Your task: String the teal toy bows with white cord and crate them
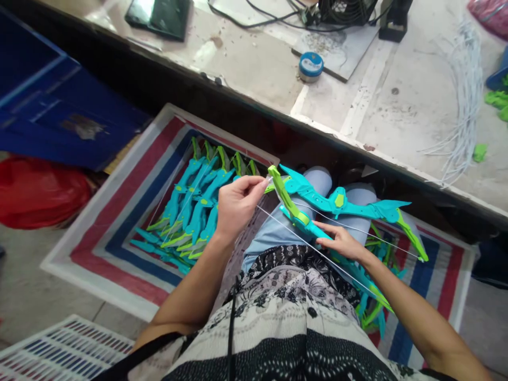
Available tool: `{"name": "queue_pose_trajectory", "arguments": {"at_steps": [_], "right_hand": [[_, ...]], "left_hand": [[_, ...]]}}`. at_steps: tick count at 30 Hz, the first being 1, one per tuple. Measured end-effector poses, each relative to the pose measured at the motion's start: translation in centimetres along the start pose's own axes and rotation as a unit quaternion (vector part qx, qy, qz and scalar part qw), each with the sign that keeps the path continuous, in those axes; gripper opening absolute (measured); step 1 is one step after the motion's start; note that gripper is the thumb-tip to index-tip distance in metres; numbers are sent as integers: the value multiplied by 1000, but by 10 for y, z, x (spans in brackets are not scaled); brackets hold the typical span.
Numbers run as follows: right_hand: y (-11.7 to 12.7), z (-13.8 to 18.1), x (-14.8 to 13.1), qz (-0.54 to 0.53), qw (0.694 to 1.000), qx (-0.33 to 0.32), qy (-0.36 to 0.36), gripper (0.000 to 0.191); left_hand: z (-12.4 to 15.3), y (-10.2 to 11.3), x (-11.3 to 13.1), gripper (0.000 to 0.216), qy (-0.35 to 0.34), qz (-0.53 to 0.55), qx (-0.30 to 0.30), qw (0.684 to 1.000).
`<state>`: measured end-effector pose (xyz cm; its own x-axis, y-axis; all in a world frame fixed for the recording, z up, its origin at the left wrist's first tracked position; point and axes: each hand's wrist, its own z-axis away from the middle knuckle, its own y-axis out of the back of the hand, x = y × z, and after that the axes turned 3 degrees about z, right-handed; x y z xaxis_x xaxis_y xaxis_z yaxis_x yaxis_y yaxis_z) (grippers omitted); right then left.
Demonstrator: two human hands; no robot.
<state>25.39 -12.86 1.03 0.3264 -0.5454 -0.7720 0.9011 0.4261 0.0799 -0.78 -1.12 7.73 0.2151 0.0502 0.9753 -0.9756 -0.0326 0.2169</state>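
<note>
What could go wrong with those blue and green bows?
The thin white string could slip or spring back, because the bare left hand is pinched right by the lime-green tip of the held turquoise-and-lime plastic bow.
That bow might twist, since only the bare right hand seems to steady its turquoise middle.
The second turquoise-and-lime plastic bow lies over the light blue trouser knees, so it could slide off if the legs move.

Surface (254, 69) lit bright, fairly even; deep shadow under its front edge. Dark glossy panel (159, 18) shows reflections. Wide-angle stretch toward frame edges, red bag (35, 190) soft.
</note>
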Motion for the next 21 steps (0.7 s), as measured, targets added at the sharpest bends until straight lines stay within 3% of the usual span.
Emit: {"name": "queue_pose_trajectory", "arguments": {"at_steps": [18,21], "right_hand": [[-5,-3,1,33,998,21,47,67],[-15,-1,1,78,994,40,58,64]], "left_hand": [[-13,-5,11,8,-105,-95,-39,989],[-11,-9,8,27,-115,-94,-29,988]]}}
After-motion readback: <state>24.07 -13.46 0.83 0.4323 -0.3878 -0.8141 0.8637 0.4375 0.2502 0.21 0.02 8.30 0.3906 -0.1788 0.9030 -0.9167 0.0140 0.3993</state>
